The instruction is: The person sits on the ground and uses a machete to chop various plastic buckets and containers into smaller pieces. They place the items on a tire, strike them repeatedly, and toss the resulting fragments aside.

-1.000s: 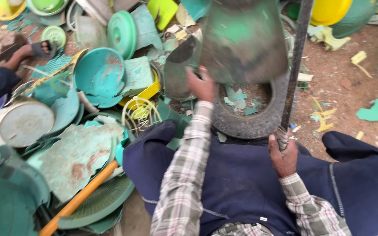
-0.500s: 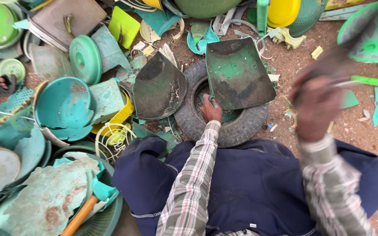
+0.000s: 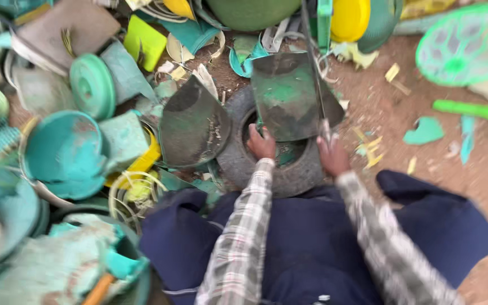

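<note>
Mid-chop: your left hand (image 3: pixel 262 142) steadies the green sheet (image 3: pixel 289 99) on the tyre (image 3: pixel 238 161), lower centre of frame; your right hand (image 3: pixel 332 155), grip clamped on the blade (image 3: pixel 313 68), strikes it. Next cut likely needs fingers clear.

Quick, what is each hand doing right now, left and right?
Left hand: closed on the lower edge of the green plastic sheet lying over the tyre.
Right hand: closed on the handle of a long blade, blurred.

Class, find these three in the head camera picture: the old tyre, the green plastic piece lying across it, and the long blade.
Old tyre (image 3: pixel 300 178): head view, near sidewall.
Green plastic piece (image 3: pixel 289 99): head view, flat middle.
Long blade (image 3: pixel 314 73): head view, mid-length of the metal.
</note>
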`<state>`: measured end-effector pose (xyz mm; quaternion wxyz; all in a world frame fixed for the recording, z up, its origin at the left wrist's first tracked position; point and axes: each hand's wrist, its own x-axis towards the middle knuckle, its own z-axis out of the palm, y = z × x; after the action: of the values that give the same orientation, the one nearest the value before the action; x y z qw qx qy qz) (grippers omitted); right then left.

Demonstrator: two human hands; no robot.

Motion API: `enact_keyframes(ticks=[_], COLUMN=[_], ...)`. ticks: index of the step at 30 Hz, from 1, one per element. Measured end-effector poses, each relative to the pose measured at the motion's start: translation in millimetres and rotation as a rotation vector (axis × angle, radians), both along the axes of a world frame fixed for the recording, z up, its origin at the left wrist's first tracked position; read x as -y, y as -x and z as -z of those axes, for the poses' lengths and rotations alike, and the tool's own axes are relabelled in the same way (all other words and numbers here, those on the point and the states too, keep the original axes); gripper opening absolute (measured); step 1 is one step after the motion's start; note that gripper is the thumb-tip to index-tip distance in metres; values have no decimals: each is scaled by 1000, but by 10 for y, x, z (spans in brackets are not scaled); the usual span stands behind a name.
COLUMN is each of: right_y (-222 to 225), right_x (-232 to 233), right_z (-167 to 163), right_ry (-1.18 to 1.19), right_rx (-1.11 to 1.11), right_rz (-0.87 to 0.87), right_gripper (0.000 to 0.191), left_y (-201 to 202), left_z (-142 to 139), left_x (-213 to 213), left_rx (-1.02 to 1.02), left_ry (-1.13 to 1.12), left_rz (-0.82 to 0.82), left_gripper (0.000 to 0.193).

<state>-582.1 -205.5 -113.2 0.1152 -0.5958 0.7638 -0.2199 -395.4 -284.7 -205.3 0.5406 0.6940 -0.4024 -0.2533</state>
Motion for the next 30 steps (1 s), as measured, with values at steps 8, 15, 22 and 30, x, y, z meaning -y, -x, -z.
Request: enact_keyframes(ticks=[8, 15, 22, 30], right_y=[-333, -43, -366, 187], right_x=[-952, -843, -41, -221], right_z=[-931, -1744, 72, 293], right_ry=[313, 780, 99, -31], right_rx=[200, 169, 64, 7], right_rz=[-230, -363, -175, -125], right_gripper=[38, 29, 45, 61], left_y=[-169, -213, -240, -335], left_z=[-195, -118, 407, 235], left_x=[431, 964, 876, 1099], left_rx=[-51, -54, -74, -144], left_ry=[-172, -299, -186, -147], left_rz=[-61, -149, -242, -214], left_gripper=[24, 23, 28, 20])
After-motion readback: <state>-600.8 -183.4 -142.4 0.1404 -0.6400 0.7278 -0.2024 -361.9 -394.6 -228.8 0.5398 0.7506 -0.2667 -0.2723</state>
